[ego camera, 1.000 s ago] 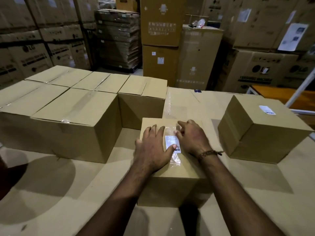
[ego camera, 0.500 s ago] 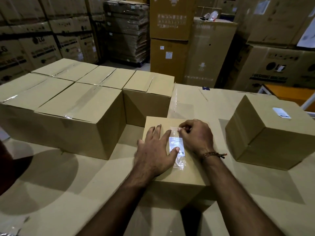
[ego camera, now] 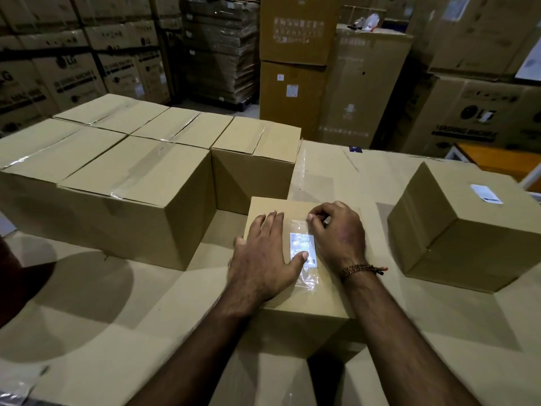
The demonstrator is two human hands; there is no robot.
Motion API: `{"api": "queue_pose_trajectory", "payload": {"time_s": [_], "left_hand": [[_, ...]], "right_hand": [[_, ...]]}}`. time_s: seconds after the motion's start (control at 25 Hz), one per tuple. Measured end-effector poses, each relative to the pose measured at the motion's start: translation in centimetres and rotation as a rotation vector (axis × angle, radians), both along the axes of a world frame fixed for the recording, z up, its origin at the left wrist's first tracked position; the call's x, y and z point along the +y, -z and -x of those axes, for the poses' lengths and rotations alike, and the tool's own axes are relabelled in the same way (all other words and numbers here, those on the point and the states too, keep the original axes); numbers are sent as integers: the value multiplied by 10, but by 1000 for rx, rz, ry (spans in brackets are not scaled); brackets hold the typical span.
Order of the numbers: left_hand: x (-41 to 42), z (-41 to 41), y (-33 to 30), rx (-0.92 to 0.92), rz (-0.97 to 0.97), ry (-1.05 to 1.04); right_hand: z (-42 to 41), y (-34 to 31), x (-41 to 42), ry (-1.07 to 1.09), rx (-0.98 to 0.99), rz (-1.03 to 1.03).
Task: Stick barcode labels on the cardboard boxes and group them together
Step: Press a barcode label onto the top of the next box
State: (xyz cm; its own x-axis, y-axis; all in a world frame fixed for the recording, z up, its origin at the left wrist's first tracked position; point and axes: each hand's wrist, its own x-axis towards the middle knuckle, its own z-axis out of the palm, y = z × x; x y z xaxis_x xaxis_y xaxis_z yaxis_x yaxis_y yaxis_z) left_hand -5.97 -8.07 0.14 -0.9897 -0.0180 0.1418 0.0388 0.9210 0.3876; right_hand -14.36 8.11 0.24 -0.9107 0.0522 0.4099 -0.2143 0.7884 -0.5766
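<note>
A small cardboard box (ego camera: 304,300) stands in front of me on the cardboard-covered table (ego camera: 96,341). On its top lies a white barcode label (ego camera: 301,244) under a strip of clear tape (ego camera: 307,276). My left hand (ego camera: 263,259) rests flat on the box top, its thumb pressing the label's lower edge. My right hand (ego camera: 336,232) has curled fingers that pinch the far end of the tape. A second box (ego camera: 456,232) at the right carries a white label (ego camera: 484,194) on its top.
Several taped boxes (ego camera: 134,183) stand grouped at the left and back of the table, close to the small box. Tall stacks of large cartons (ego camera: 292,63) fill the background. An orange surface (ego camera: 503,162) shows at the far right.
My right hand's fingers have gone from lying on the tape to curling and pinching its far end. The left hand has stayed put. The camera has moved slightly closer.
</note>
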Motion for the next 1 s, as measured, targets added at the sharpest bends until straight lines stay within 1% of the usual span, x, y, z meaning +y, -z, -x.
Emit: {"api": "queue_pose_trajectory", "payload": {"time_s": [0.12, 0.44, 0.6, 0.72, 0.84, 1.0], "left_hand": [[0, -1, -1, -3, -31, -10], [0, -1, -1, -7, -29, -8], [-1, -1, -3, -4, -40, -8], [-1, -2, -3, -4, -41, -12], [-1, -1, -3, -12, -42, -10], [-1, 0, -3, -16, -44, -7]], "right_hand": [[-1, 0, 0, -2, 12, 21], [-6, -3, 1, -22, 26, 50], [-9, -5, 4, -96, -42, 28], [-12, -5, 3, -108, -101, -9], [-14, -6, 2, -107, -90, -56], [-17, -10, 1, -127, -78, -26]]}}
